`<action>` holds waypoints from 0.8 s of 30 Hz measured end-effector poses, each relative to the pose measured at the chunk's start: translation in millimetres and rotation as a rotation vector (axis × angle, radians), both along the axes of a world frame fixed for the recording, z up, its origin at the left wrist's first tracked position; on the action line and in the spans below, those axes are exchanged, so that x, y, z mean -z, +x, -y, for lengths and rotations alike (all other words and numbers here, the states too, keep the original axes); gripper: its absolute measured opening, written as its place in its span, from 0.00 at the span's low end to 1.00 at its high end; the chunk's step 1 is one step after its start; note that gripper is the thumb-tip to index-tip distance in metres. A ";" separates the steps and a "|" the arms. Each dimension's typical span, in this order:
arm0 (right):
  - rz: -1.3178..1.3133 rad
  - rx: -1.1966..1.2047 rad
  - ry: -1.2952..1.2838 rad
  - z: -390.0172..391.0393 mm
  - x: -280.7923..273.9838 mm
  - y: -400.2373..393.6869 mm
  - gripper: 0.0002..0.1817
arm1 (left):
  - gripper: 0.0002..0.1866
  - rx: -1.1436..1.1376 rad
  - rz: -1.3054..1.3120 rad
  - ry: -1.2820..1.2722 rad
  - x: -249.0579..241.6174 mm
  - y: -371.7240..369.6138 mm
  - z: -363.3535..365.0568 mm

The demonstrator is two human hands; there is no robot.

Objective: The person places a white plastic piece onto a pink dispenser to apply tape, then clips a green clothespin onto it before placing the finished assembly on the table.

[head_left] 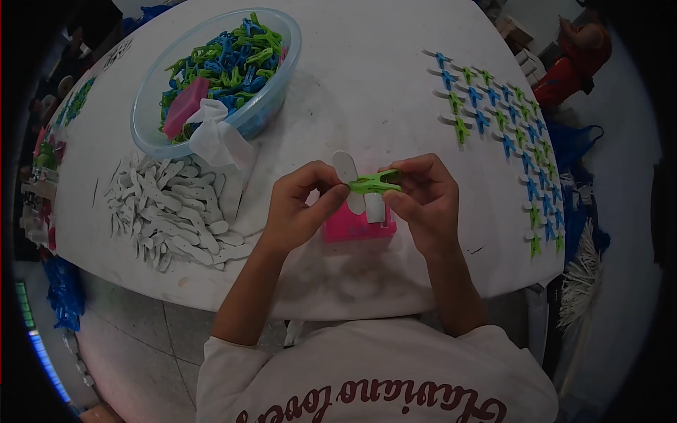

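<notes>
1. My right hand (pixel 427 201) pinches the green clip (pixel 374 186) by its handles.
2. My left hand (pixel 300 204) grips the white strip (pixel 345 166) at the clip's mouth.
3. The pink block (pixel 358 230) sits beneath my fingers, the strip pile (pixel 176 211) to their left.

Head-worn view — looks forward and down, close over both hands (pixel 300 208) and table (pixel 367 77).
</notes>
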State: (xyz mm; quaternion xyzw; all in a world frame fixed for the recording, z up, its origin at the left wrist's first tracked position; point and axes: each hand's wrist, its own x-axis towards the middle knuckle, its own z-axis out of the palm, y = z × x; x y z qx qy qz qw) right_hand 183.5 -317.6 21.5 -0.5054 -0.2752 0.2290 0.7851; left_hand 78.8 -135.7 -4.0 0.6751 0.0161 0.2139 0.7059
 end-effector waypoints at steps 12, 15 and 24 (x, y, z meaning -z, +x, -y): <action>0.015 0.007 -0.177 -1.5 -3.5 0.1 0.18 | 0.03 0.035 -0.071 -0.054 -1.9 -2.0 -2.4; 0.021 0.000 -0.198 -1.3 -1.9 -0.2 0.17 | 0.03 0.028 -0.072 -0.058 -1.7 -2.2 -2.9; 0.054 -0.023 -0.273 -0.1 -1.9 0.3 0.15 | 0.05 0.021 -0.094 -0.036 -0.4 -2.6 -5.2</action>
